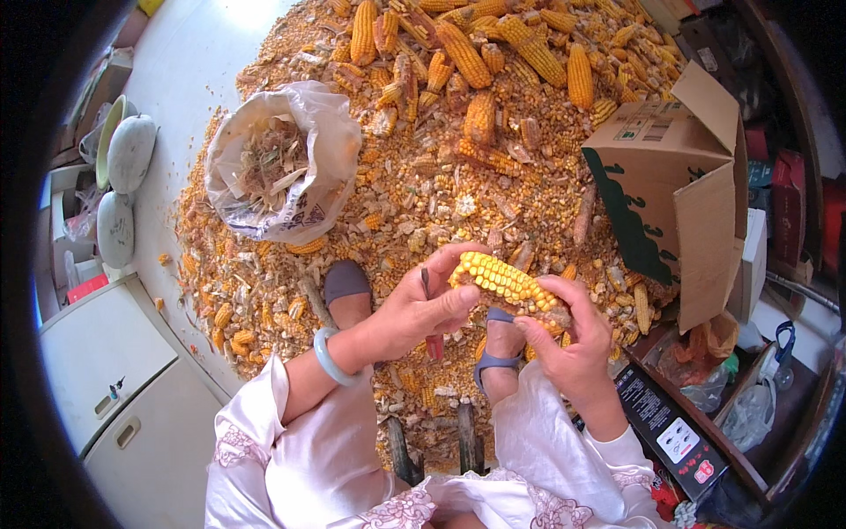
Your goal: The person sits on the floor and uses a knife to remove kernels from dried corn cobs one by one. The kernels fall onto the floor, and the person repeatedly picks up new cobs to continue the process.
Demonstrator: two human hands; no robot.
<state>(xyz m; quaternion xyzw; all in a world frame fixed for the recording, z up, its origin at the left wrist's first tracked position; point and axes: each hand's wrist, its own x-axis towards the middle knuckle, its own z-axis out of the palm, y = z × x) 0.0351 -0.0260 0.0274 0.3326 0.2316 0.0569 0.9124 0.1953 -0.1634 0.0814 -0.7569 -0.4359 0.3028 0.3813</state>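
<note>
A partly shelled ear of yellow corn (510, 280) is held level between my two hands above the heap. My left hand (420, 301) supports its left end, thumb in front and fingers behind. Tucked in the same hand is a slim dark metal tool (425, 283); a red handle (434, 346), seemingly its own, shows below the palm. My right hand (574, 327) grips the ear's right end. Kernels stand in rows on its upper side, while bare cob shows along the lower edge. Under and around my feet spreads a heap of loose kernels and cob pieces (423, 198).
Whole ears of corn (462, 53) lie at the far side. A white plastic bag (330, 132) of husks and silk stands left of centre. To the right is an open cardboard box (648, 178). White cabinets (112, 357) and two pale green gourds (131, 153) line the left.
</note>
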